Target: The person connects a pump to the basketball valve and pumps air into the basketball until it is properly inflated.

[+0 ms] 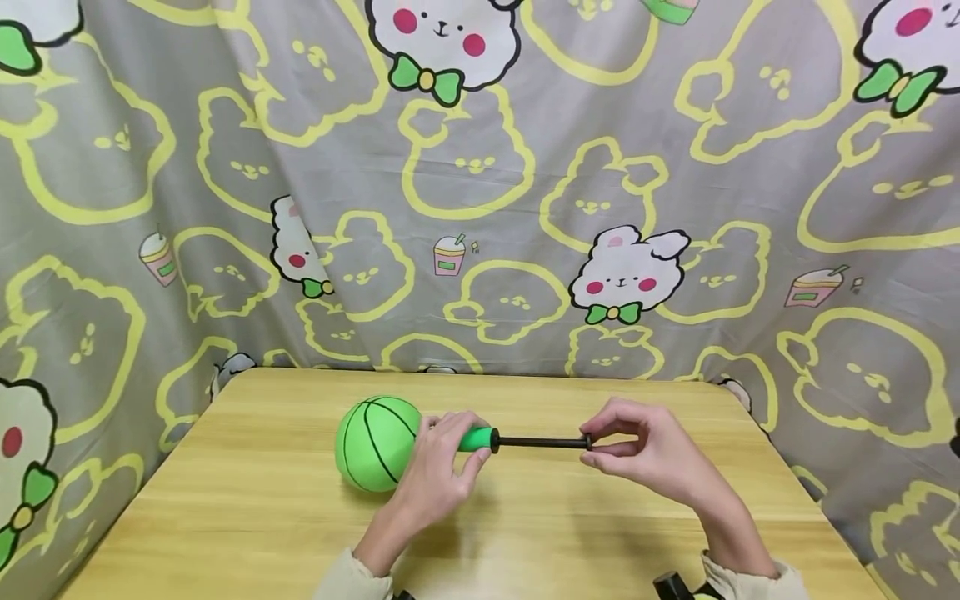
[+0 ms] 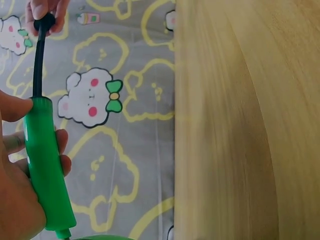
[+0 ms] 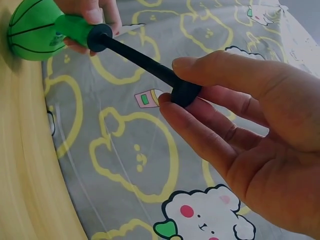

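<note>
While the right hand [image 1: 652, 454] pinches the black knob [image 3: 186, 93] at the end of the pump rod [image 1: 542, 442], its thumb on one side and fingertips on the other are parted only by the knob, and the palm behind stands clear of it. The left hand [image 1: 438, 471] curls round the green pump barrel [image 2: 45, 165], thumb near the black collar [image 3: 100, 37] and fingers bent about the far side, closed as far as the barrel lets them.

Between the hands the rod lies bare, running nearly level from the collar on the left to the knob on the right. Left of the left hand is the green ball [image 1: 375, 446], marked with black lines, over the left part of the wooden table [image 1: 570, 533]; I cannot tell whether it rests on the wood or is held just off it. The barrel's nozzle [image 2: 63, 233] points at the ball and seems joined to it, though how deep is hidden.

Farther out, a patterned grey cloth [image 1: 517, 225] hangs behind the table's far edge.

The step in hand looks like a pumping stroke with the rod drawn out. The next move seems to call for a straight push of the knob leftward, the barrel held steady and in line with the ball.
</note>
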{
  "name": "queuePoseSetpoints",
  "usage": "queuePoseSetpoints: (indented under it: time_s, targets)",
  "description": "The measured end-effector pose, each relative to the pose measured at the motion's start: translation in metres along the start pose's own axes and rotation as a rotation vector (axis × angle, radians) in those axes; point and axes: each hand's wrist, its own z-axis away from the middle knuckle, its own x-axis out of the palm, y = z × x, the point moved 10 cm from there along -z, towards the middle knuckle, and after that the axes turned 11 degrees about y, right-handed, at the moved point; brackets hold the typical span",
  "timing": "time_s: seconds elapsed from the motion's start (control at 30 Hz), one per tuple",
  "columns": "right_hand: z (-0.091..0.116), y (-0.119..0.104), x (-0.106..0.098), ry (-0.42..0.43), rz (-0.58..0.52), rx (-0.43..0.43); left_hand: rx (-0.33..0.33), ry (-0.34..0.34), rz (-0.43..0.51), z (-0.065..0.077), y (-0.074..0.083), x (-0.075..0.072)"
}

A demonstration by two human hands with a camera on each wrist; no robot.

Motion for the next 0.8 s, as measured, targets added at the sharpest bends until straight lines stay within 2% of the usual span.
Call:
queuePoseSetpoints:
  time_s: [0.13,0.33,0.53,0.67,0.8]
  targets:
    - [-0.001,0.005,0.001,-0.001,-0.023,0.007,-0.002,0.009,-0.010,0.000,-0.002,0.000]
    - [-0.006,0.008,0.002,0.062,-0.053,0.020,-0.009,0.050,-0.013,0.000,-0.003,-0.006]
    - [-0.007,0.015,0.003,0.118,-0.065,0.028,-0.020,0.055,-0.025,-0.001,-0.001,-0.002]
    - [-0.011,0.022,0.006,0.143,-0.044,0.054,-0.043,0.063,-0.018,-0.002,-0.002,-0.002]
    - [-0.010,0.026,0.010,0.171,-0.016,0.075,-0.034,0.069,-0.014,-0.001,0.000,0.001]
